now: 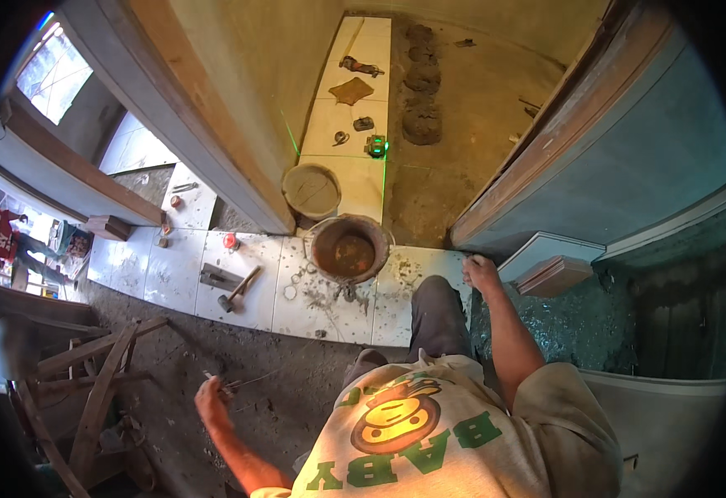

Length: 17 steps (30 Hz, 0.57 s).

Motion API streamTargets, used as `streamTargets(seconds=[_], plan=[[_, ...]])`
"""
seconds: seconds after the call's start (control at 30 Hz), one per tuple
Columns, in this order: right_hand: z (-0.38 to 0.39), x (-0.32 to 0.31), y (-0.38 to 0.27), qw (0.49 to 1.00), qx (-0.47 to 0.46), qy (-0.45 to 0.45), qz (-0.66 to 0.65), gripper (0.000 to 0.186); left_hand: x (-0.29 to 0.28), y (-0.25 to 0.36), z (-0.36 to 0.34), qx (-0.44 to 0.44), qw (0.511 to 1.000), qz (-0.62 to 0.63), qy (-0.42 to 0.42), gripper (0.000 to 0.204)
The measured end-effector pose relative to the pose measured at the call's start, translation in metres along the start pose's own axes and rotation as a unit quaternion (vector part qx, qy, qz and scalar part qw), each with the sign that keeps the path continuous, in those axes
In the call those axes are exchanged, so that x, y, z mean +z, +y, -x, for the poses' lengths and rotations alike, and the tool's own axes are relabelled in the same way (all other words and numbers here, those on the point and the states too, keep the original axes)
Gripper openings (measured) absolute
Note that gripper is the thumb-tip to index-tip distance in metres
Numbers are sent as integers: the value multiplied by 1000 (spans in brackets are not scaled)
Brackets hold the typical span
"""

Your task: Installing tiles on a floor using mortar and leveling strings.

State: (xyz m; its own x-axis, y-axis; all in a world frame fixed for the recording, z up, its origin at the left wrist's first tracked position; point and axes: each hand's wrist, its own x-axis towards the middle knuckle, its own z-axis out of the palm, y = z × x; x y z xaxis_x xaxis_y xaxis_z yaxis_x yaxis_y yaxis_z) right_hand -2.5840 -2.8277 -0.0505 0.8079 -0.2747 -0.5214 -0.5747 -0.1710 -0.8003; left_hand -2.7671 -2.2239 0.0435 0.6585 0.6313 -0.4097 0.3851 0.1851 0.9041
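Note:
My left hand (pixel 214 404) is over the dark rough floor at the lower left, its fingers pinched. A thin pale thing shows at the fingertips, and a fine line like string or wire (pixel 251 382) trails to the right; its kind is unclear. At the right end of the white floor tiles (pixel 238 309), my right hand (pixel 481 272) is closed by the foot of the door frame. What is in it, if anything, is hidden. A bucket of brownish wet mix (pixel 348 249) stands on the tiles ahead of my knees.
A hammer (pixel 241 288) lies by a flat trowel (pixel 218 276). Past the doorway, a green laser level (pixel 376 146) stands on tiles beside mortar heaps (pixel 421 120). A round bucket (pixel 311 191), tile stack (pixel 555 275) and wooden trestle (pixel 89 398) surround me. Another person (pixel 2 236) is far left.

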Motion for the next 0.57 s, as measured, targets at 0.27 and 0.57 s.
streamTargets(seconds=[0.27,0.57], plan=[[-177,36,-125,994,-81,-69,4,25,20,105,-10,206,969,-46,127,22],[-549,-21,-179,913,-58,-27,403,43,280,236,-71,140,928,343,-34,28]])
